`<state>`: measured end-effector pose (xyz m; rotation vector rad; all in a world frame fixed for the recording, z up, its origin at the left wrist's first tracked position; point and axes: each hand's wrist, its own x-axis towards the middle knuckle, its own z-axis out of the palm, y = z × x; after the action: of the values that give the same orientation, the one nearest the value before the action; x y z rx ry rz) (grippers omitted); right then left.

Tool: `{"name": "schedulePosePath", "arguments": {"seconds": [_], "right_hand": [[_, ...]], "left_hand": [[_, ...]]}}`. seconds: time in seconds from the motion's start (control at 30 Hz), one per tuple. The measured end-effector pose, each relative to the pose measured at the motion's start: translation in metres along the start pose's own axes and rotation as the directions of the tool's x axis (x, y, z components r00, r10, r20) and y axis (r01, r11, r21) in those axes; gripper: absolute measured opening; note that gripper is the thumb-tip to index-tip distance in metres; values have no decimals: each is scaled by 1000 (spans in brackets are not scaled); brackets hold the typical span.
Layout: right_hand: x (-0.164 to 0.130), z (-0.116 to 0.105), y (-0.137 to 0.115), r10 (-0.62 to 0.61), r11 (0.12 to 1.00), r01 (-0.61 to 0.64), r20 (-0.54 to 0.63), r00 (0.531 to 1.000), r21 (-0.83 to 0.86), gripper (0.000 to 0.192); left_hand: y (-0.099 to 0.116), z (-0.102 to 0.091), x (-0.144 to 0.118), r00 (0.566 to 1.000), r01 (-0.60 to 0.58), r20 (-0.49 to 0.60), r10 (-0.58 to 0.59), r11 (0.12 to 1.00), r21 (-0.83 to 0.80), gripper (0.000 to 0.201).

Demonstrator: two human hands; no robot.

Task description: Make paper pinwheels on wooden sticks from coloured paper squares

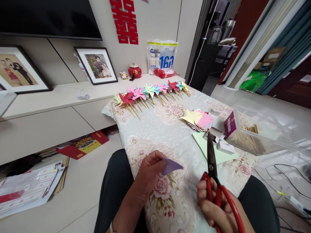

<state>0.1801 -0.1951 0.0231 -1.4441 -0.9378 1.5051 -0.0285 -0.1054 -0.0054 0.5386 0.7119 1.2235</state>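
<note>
One "160" bag (162,57) behind pinwheels (150,92)

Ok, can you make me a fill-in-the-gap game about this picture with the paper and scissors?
1. The left hand pinches a folded piece of ____ paper.
2. The right hand holds scissors with ____ handles.
3. The finished pinwheels lie in a row at the ____ end of the flowered cloth.
4. The wooden sticks sit in a clear ____ box.

Missing words: purple; red; far; plastic
</note>
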Motion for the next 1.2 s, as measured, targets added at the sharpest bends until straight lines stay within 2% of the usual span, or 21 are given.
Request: {"name": "schedulePosePath", "arguments": {"seconds": [0.1, 0.2, 0.53, 0.63, 0.77, 0.97, 1.1, 1.2], "right_hand": [[19, 13, 0, -144, 989, 141, -62, 988, -44, 46], [32, 27, -1, -211, 976, 205, -86, 974, -77, 43], [46, 55, -9, -211, 977, 209, -57, 976, -33, 38], [49, 56, -10, -148, 987, 151, -57, 987, 52, 40], [50, 52, -11, -46, 982, 34, 61, 997, 186, 44], [47, 52, -18, 8, 941, -102, 279, 960, 323, 39], [46, 55, -20, 42, 920, -175, 355, 934, 350, 41], [48, 55, -14, 60, 919, -199, 376, 925, 341, 39]], "left_hand": [[-3, 1, 1, 999, 35, -6, -36, 999, -38, 24], [-6, 1, 1, 999, 35, 12, -35, 999, -31, 24], [-9, -4, 3, 993, 20, 117, -21, 1000, 13, 23], [-8, -6, 2, 987, 33, 157, -33, 999, 1, 24], [-2, -4, -2, 980, 76, 189, -70, 997, -28, 26], [3, 0, -6, 950, 165, 269, -158, 986, -2, 42], [4, -3, -9, 919, 239, 320, -230, 971, 10, 57], [5, -4, -9, 913, 238, 339, -228, 971, 15, 66]]}}
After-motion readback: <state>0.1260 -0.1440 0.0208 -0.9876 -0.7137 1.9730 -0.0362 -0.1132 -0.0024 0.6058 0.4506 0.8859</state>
